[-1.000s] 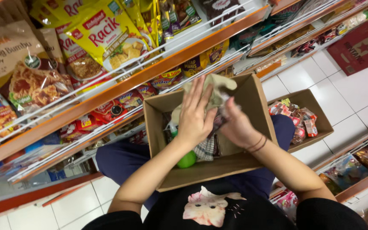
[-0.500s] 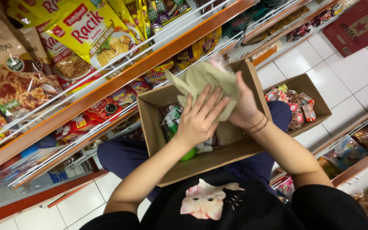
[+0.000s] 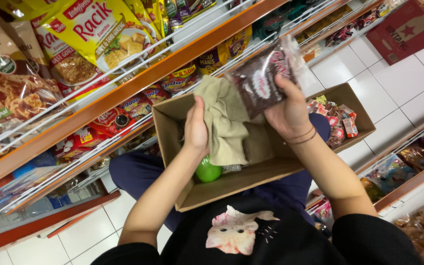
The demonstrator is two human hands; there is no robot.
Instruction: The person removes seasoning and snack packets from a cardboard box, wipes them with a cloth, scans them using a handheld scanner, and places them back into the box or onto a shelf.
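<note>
1. Your right hand (image 3: 288, 115) has closed around a dark brown snack packet (image 3: 263, 78), fingers wrapped over its lower edge, and holds it up above the open cardboard box (image 3: 231, 184) on your lap. Half a second ago that packet was not to be seen; only the cloth showed at your hands.
2. Your left hand (image 3: 196, 130) grips the olive-green cloth (image 3: 226, 122) along its left edge, thumb side toward you. The cloth now hangs down from between your two hands into the box, where earlier it was bunched up higher, over the box's far rim.
3. The cloth touches the packet's lower left side, draped partly against it.
4. Below your left hand, inside the box, a bright green round thing (image 3: 208, 171) lies against the near wall. It has stayed in about the same spot.
5. Just beyond your right wrist sits a second, smaller cardboard box (image 3: 357, 103) full of small red and mixed sachets (image 3: 337, 120).
6. Past both hands runs an orange shelf edge (image 3: 138, 83) with a white wire rail, carrying large yellow seasoning packets (image 3: 104, 37) above and rows of small red packs (image 3: 109, 122) below.
7. Your arms have risen since the earlier frame, both hands now higher over the box.
</note>
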